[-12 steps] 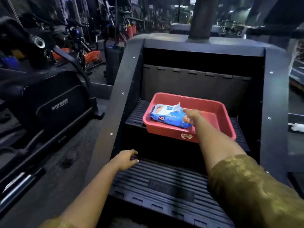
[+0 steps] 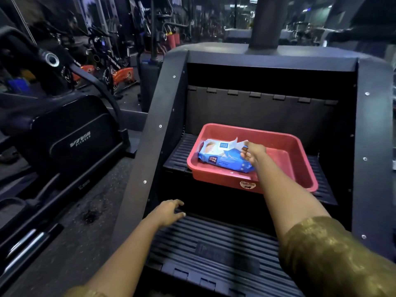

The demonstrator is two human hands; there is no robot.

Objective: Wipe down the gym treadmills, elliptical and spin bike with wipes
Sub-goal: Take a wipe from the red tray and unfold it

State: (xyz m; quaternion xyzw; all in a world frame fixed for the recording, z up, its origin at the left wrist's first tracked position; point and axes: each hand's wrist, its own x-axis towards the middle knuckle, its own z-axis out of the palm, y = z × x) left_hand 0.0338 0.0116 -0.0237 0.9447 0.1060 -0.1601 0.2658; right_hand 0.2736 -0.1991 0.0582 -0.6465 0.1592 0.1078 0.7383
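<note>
Wipes pack [image 2: 222,156] lies in a red tray [image 2: 285,161], just under the right grip [image 2: 252,154], whose fingers curl at its raised flap; whether they pinch it I cannot tell. The left grip [image 2: 169,213] rests open on a step [image 2: 214,243]. Taking a wipe seems the step; next comes a firm pinch and upward pull.

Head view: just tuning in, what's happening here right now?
A person's right hand reaches into the red plastic tray on the upper ribbed step of a black stair-climber machine. Its fingers are at the raised white flap of the blue wet-wipes pack lying in the tray; whether they pinch it is unclear. The left hand, fingers spread and holding nothing, is at the lower ribbed step. No loose wipe is visible.
</note>
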